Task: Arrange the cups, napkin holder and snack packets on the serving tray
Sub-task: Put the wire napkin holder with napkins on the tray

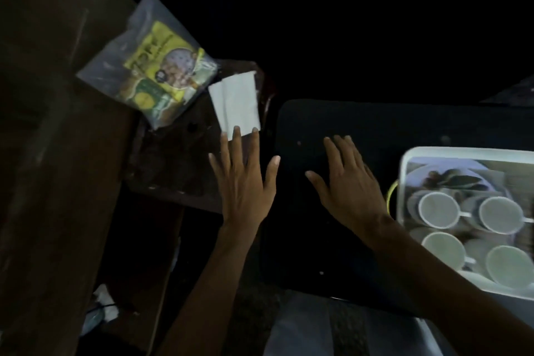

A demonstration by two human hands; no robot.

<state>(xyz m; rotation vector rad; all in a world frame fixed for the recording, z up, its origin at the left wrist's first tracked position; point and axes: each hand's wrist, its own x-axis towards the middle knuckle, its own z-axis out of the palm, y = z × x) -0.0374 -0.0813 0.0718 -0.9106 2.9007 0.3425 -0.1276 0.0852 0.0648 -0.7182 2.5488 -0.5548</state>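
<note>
brown tabletop (173, 176), white napkin (235, 104) lengthwise away, left hand (245, 182) at near end

A: Snack packet (147, 66) first: clear plastic, shiny, catching the light, with a yellow printed label inside.
B: And the napkin (235, 105)?
A: Soft white paper, matt, one crease down it. The small table (173, 170) under it is dark wood, glossy and scuffed.
B: The tray (403, 182)?
A: White plastic, smooth rim, a printed picture on its floor. The cups (439, 208) look like smooth white ceramic. The black tabletop (375, 124) is matt with a few specks. The brown wood panel (57, 167) looks dull.
</note>
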